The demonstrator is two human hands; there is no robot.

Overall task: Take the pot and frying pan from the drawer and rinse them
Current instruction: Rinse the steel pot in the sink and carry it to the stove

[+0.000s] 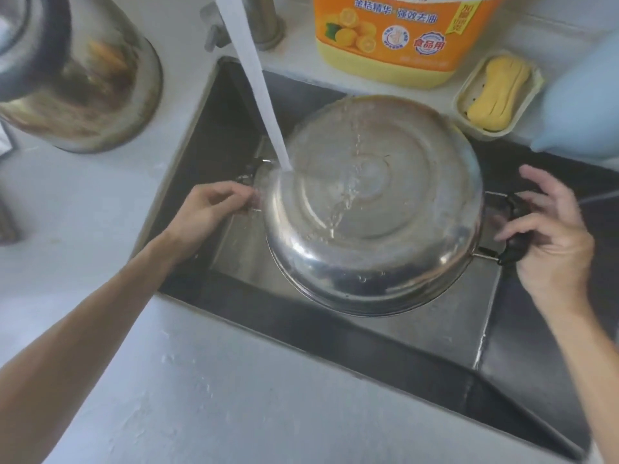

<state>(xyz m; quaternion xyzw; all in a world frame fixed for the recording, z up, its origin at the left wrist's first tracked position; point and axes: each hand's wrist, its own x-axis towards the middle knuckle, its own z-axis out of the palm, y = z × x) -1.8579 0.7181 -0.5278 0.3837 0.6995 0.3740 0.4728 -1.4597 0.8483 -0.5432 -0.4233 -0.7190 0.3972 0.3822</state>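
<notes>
Head view: behind the sink [187,182] stand a yellow detergent jug [388,45] and a soap dish [469,95]; a scorched steel vessel [80,78] sits left of the sink, a blue glove [582,98] right. Tap water [258,95] strikes the upturned steel pot [375,209], held over the basin, walls close around. Left hand [204,212] grips the left handle, fingers curled. Right hand [552,229] pinches the black right handle, other fingers spread.

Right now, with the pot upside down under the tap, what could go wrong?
Water hits the pot base near its left edge, so it may splash onto the counter. The right hand holds its handle only loosely in the fingers, and the wet pot could slip into the sink.
</notes>
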